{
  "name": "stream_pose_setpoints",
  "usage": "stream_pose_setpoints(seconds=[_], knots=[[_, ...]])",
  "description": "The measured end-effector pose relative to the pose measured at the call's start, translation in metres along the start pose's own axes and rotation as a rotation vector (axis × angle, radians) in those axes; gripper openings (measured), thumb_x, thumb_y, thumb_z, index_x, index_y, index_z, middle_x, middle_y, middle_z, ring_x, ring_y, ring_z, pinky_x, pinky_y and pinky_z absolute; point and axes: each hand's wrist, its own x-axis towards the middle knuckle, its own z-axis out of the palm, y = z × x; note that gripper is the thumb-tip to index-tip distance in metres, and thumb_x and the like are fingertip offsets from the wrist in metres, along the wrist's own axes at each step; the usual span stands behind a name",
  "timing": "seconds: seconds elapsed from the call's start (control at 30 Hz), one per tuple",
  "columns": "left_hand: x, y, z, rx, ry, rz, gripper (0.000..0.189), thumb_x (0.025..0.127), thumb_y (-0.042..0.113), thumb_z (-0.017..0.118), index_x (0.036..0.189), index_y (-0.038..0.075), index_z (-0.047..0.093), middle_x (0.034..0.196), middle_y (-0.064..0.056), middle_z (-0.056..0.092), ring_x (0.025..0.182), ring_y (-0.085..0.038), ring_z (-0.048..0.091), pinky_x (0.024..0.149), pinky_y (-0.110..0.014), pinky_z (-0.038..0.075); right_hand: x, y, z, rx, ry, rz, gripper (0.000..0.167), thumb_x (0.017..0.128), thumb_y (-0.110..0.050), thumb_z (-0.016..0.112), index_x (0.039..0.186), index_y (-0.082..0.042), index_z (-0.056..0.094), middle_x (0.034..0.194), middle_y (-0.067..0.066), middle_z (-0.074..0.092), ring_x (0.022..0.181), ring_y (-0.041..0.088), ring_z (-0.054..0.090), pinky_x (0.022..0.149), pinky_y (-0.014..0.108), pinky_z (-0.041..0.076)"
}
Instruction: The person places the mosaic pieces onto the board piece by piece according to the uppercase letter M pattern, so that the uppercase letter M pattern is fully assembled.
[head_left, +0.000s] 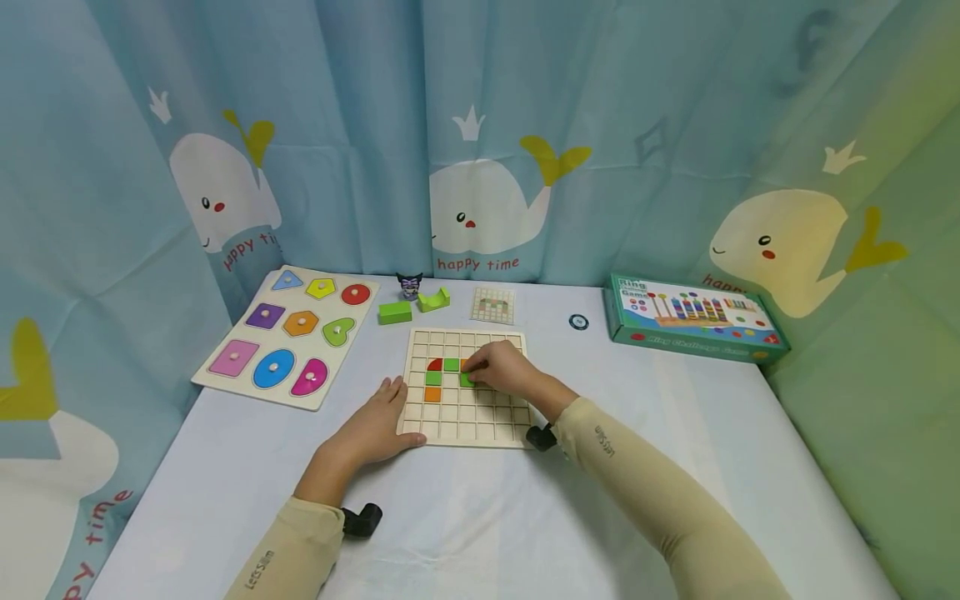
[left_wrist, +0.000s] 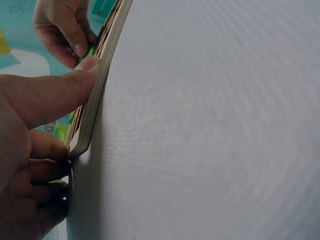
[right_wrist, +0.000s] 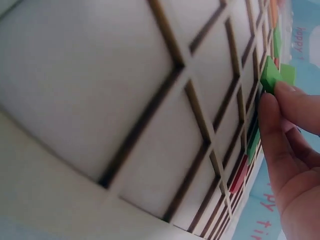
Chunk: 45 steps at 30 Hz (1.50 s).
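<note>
A wooden grid board (head_left: pixel 480 429) lies on the table. My left hand (head_left: pixel 378 423) rests at its near left corner, fingers along the left side and thumb on the front edge. My right hand (head_left: pixel 504 369) pinches a green square tile (right_wrist: pixel 271 76) between thumb and finger; in the right wrist view the tile stands tilted against the grid. Set in the board are a red rounded tile (head_left: pixel 435 365), green tiles (head_left: pixel 452 365) and an orange tile (head_left: pixel 432 394). Another orange tile (head_left: pixel 466 364) is partly hidden by the right fingers.
Behind the board lie a pattern card (head_left: pixel 493 306), a green block (head_left: pixel 395 312), a green curved block (head_left: pixel 434 300), a small figurine (head_left: pixel 409 286) and a dark round disc (head_left: pixel 578 322). A shape puzzle board (head_left: pixel 258 333) is at left, a ring game box (head_left: pixel 693 321) at right.
</note>
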Motion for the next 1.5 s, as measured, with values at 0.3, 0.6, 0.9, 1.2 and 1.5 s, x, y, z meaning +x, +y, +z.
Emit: stream_pose_setpoints(seconds=[0.3, 0.6, 0.9, 1.2, 1.5], knots=[[0.001, 0.000, 0.001, 0.002, -0.004, -0.011, 0.102, 0.086, 0.048, 0.077, 0.156, -0.006, 0.026, 0.165, -0.018, 0.020, 0.153, -0.035, 0.013, 0.120, -0.047, 0.024, -0.003, -0.001, 0.000, -0.035, 0.025, 0.001, 0.012, 0.088, -0.009, 0.078, 0.100, -0.010, 0.082, 0.103, 0.001, 0.076, 0.106, 0.020, 0.068, 0.089, 0.033, 0.055], [0.001, 0.000, 0.001, -0.001, 0.007, -0.011, 0.102, 0.085, 0.047, 0.078, 0.156, -0.006, 0.026, 0.165, -0.018, 0.020, 0.153, -0.035, 0.013, 0.119, -0.047, 0.024, -0.017, 0.009, -0.014, -0.019, 0.054, 0.011, 0.012, 0.090, -0.010, 0.077, 0.101, -0.010, 0.080, 0.104, 0.001, 0.075, 0.098, 0.016, 0.068, 0.083, 0.031, 0.056], [-0.002, 0.002, -0.001, -0.002, 0.008, 0.009, 0.102, 0.086, 0.046, 0.078, 0.155, -0.008, 0.026, 0.164, -0.021, 0.021, 0.152, -0.038, 0.014, 0.119, -0.049, 0.026, -0.039, 0.030, -0.033, 0.013, 0.083, 0.084, 0.011, 0.091, -0.012, 0.076, 0.101, -0.009, 0.080, 0.099, -0.001, 0.075, 0.088, 0.013, 0.064, 0.076, 0.029, 0.055], [-0.004, 0.003, -0.002, 0.007, 0.011, 0.017, 0.100, 0.086, 0.043, 0.079, 0.154, -0.010, 0.027, 0.163, -0.023, 0.022, 0.151, -0.039, 0.015, 0.119, -0.050, 0.026, -0.062, 0.051, -0.047, 0.000, 0.122, 0.155, 0.012, 0.091, -0.011, 0.076, 0.101, -0.008, 0.080, 0.096, 0.003, 0.073, 0.079, 0.014, 0.063, 0.067, 0.029, 0.054], [-0.003, 0.002, -0.001, 0.016, 0.000, 0.016, 0.101, 0.086, 0.045, 0.078, 0.154, -0.009, 0.026, 0.163, -0.022, 0.021, 0.152, -0.039, 0.014, 0.119, -0.050, 0.025, -0.086, 0.065, -0.056, -0.017, 0.134, 0.197, 0.014, 0.092, -0.013, 0.075, 0.102, -0.006, 0.080, 0.096, 0.004, 0.074, 0.082, 0.018, 0.062, 0.071, 0.032, 0.054]])
